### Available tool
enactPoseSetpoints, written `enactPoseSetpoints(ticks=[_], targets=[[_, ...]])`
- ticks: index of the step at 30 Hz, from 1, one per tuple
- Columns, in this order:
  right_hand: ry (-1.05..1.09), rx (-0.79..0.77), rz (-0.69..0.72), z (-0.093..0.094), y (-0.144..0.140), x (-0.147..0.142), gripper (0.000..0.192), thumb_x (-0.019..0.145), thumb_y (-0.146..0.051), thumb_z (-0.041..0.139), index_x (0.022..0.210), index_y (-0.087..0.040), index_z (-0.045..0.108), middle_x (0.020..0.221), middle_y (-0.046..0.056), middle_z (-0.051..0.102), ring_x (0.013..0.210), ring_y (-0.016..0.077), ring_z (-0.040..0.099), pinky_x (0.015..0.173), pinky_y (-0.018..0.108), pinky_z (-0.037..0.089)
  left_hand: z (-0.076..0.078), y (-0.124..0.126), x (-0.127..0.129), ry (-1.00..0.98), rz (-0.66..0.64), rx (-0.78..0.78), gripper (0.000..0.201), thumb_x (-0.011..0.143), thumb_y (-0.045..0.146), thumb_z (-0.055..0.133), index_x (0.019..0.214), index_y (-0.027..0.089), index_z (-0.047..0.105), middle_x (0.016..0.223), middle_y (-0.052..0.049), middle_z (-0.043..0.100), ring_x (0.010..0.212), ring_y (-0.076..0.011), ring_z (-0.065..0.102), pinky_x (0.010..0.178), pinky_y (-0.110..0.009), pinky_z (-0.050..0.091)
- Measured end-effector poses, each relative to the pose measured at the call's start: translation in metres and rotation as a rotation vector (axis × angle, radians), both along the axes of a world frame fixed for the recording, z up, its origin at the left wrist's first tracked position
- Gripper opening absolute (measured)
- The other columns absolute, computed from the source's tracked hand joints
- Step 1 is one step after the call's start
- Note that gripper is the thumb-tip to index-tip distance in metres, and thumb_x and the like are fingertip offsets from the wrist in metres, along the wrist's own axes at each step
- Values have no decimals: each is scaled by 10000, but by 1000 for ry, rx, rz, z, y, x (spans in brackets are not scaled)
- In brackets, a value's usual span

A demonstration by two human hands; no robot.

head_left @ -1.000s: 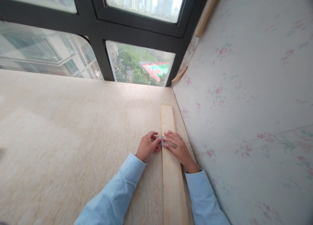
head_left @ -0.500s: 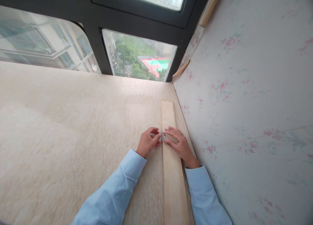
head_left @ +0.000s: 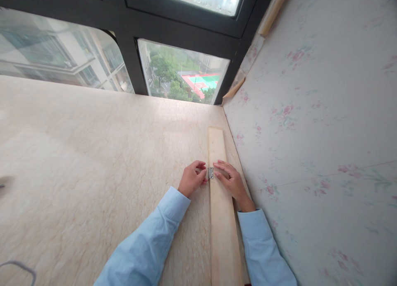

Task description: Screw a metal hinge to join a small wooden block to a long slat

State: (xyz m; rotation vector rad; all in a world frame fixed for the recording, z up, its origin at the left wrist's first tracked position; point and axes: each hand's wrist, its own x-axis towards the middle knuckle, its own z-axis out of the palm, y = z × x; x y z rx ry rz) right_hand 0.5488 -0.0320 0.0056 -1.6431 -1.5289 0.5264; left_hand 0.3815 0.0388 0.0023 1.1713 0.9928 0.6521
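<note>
Both hands (head_left: 213, 181) pinching small metal hinge (head_left: 211, 172) at wooden plank (head_left: 222, 219) edge

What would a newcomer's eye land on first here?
Probably the small metal hinge, pinched between the left hand and right hand at the left edge of a long wooden plank. The plank lies on a marble-look surface along the floral wallpapered wall; black-framed windows sit beyond.
</note>
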Motion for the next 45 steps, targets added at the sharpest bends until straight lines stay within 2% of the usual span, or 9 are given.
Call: enactPoseSetpoints(ticks=[6,10,15,20,23,25,30,37,45], targets=[[42,-10,-11,-6,-1,4,321,864,-452,631,1082,-236,728,1195,91,708,1235,273,576,1106,513,398,5,5,-7,33,133,76,151,803,172,597,934,120,651,881,-80,701,458,-93,609,408,-192,464],[77,-82,-38,-9,-3,6,420,821,-517,641,1086,-204,728,1256,113,676,1275,288,547,1140,503,361,17,10,-46,20,299,166,136,792,184,593,886,123,670,810,-60,699,428,-80,581,381,-176,424],[62,-225,-141,-1,-7,8,549,761,-628,622,1125,-229,716,1319,87,644,1276,336,549,1141,520,362,31,4,-138,76,484,215,120,764,197,616,847,132,673,775,-47,698,428,-69,569,377,-159,416],[-110,-186,-162,22,-4,2,658,701,-714,595,1131,-230,714,1327,102,634,1266,417,537,1134,606,333,42,-9,-241,153,724,232,157,744,256,638,840,136,670,752,-41,687,425,-90,574,372,-184,423],[-177,-130,-65,39,8,-16,655,667,-691,642,1141,-243,704,1309,103,647,1237,422,562,1123,613,342,45,-14,-300,223,881,271,195,744,287,629,864,138,669,774,-41,687,448,-104,587,390,-201,437],[-127,-100,34,47,18,-36,639,697,-652,647,1176,-232,675,1261,125,675,1133,386,647,1056,560,454,44,-15,-340,306,932,303,230,764,288,600,927,144,675,797,-42,694,495,-123,613,430,-216,463],[63,-121,441,62,34,-117,498,811,-486,648,1231,-219,625,1113,135,736,853,259,754,774,363,635,40,-14,-429,786,1029,319,251,806,226,557,1005,165,697,873,-69,727,784,-211,691,688,-281,518],[-63,-244,697,56,31,-214,382,811,-432,685,1133,-229,713,948,94,776,767,233,750,734,343,634,30,3,-486,1092,840,81,274,789,242,614,1034,176,719,1067,-137,721,1034,-304,653,822,-347,498],[-109,-402,769,31,27,-228,413,846,-424,629,1177,-181,684,1021,119,759,849,232,738,822,376,606,38,28,-488,1175,697,29,304,747,239,707,1051,232,713,1178,-117,680,1094,-287,634,846,-329,498]])
